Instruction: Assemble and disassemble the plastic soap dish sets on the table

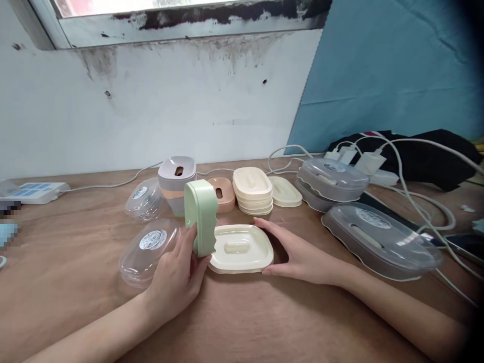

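My left hand (pixel 176 267) grips a light green plastic shell (pixel 206 217), stood on its side, with a wavy edge facing right. My right hand (pixel 302 254) has its thumb and fingers around the right end of a cream oval tray (pixel 260 247). This tray lies flat on the table, a raised oval bar at its middle. The green shell overlaps the tray's left end in view; whether they touch I cannot tell. Behind are a stack of cream trays (pixel 252 189), a peach slotted shell (pixel 226 194) and stacked lavender shells (pixel 177 184).
Clear plastic lids with round labels (pixel 149 252) lie left of my left hand. Transparent-lidded boxes (pixel 378 239) stand at the right, among white cables (pixel 401 176) and plugs (pixel 369 162). A power strip (pixel 41 192) is at the far left. The white wall (pixel 181 111) closes off the back.
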`<move>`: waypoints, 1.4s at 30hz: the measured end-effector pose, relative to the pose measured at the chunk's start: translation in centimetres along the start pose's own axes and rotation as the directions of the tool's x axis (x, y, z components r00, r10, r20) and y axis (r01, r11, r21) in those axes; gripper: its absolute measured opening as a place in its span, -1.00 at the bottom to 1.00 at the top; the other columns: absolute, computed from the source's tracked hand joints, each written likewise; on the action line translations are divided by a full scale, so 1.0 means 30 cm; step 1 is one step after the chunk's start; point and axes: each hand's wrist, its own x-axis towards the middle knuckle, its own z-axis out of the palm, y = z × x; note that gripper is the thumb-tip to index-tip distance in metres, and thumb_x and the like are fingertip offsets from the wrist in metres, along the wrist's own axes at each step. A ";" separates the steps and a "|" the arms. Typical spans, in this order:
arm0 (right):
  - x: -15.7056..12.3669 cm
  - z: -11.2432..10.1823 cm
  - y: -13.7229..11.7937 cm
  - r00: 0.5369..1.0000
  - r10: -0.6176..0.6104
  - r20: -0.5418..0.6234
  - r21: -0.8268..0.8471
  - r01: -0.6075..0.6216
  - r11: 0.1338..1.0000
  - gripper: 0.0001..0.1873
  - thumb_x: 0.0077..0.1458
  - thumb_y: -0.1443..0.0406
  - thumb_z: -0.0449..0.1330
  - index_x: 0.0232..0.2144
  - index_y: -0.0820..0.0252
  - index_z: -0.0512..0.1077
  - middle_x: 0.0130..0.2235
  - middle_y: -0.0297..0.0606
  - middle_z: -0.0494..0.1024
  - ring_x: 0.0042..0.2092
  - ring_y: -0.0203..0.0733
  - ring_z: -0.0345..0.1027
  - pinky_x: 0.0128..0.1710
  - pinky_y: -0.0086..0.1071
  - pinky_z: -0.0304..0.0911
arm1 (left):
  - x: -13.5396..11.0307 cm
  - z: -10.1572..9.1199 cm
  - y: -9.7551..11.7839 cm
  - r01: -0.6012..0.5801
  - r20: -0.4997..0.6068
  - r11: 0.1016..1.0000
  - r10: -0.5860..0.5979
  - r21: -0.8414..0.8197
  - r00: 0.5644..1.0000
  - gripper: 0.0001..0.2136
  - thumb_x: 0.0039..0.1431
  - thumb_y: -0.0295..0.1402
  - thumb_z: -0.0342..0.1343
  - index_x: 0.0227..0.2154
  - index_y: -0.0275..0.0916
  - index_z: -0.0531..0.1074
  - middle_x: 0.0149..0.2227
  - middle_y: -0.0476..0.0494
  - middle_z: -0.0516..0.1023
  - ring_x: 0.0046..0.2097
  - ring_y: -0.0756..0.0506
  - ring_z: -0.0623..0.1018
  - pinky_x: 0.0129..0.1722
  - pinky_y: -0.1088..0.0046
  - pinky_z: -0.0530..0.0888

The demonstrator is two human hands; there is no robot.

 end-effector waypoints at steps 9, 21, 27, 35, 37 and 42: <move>-0.026 -0.036 0.046 0.998 -0.012 0.059 0.030 0.010 0.999 0.02 -0.11 -0.02 0.22 0.24 0.23 -0.17 0.28 -0.08 -0.05 0.26 0.08 -0.15 0.21 -0.04 -0.10 | -0.008 -0.002 0.008 -0.082 0.039 0.996 0.083 -0.030 0.996 -0.58 0.19 -0.42 -0.12 0.10 -0.23 -0.03 -0.12 -0.26 0.41 -0.42 -0.04 0.49 -0.57 0.51 0.37; -0.009 -0.029 0.038 0.995 -0.094 0.021 0.107 0.091 0.990 0.07 -0.14 0.05 0.28 0.25 0.15 -0.23 0.28 -0.07 -0.05 0.25 0.06 -0.13 0.19 -0.06 -0.06 | 0.010 -0.017 0.016 -0.355 0.361 0.933 0.352 -0.061 0.863 -0.61 0.22 -0.43 -0.15 0.12 -0.15 0.06 0.15 -0.16 0.22 -0.06 -0.17 0.39 -0.14 0.24 0.44; -0.014 -0.020 0.028 0.991 -0.125 0.039 0.077 0.122 0.989 0.11 -0.16 0.06 0.30 0.25 0.18 -0.28 0.28 -0.02 -0.10 0.27 0.07 -0.20 0.20 -0.01 -0.13 | 0.008 -0.012 0.016 -0.329 0.348 0.944 0.319 -0.034 0.881 -0.66 0.23 -0.39 -0.13 0.06 -0.14 0.14 0.20 -0.19 0.12 0.01 -0.16 0.38 -0.15 0.29 0.46; -0.014 -0.020 0.001 0.985 -0.173 -0.012 0.067 0.174 0.983 -0.11 -0.12 0.14 0.28 0.19 0.15 -0.05 0.21 -0.04 0.11 0.18 0.07 0.05 0.11 -0.08 0.08 | 0.002 -0.001 0.017 -0.150 0.284 0.988 0.133 0.039 0.950 -0.43 0.11 -0.27 0.00 0.16 -0.13 -0.09 0.24 -0.32 -0.06 -0.09 -0.22 0.47 -0.33 0.26 0.52; -0.012 -0.020 -0.001 0.984 -0.175 -0.022 0.065 0.176 0.982 -0.15 -0.12 0.14 0.27 0.17 0.15 0.00 0.20 -0.05 0.14 0.17 0.07 0.07 0.10 -0.09 0.10 | 0.005 0.001 0.014 -0.126 0.279 0.992 0.114 0.026 0.953 -0.39 0.10 -0.25 0.01 0.17 -0.11 -0.14 0.25 -0.32 -0.09 -0.07 -0.23 0.46 -0.28 0.25 0.51; -0.007 -0.021 0.007 0.986 -0.165 0.016 0.004 0.165 0.986 -0.16 -0.13 0.07 0.27 0.14 0.21 0.06 0.17 -0.02 0.17 0.17 0.08 0.04 0.12 -0.08 0.07 | 0.023 -0.007 0.015 -0.061 0.311 0.996 0.080 -0.070 0.947 -0.36 0.06 -0.26 0.07 0.18 -0.12 -0.09 0.23 -0.28 0.01 -0.04 -0.23 0.44 -0.21 0.22 0.48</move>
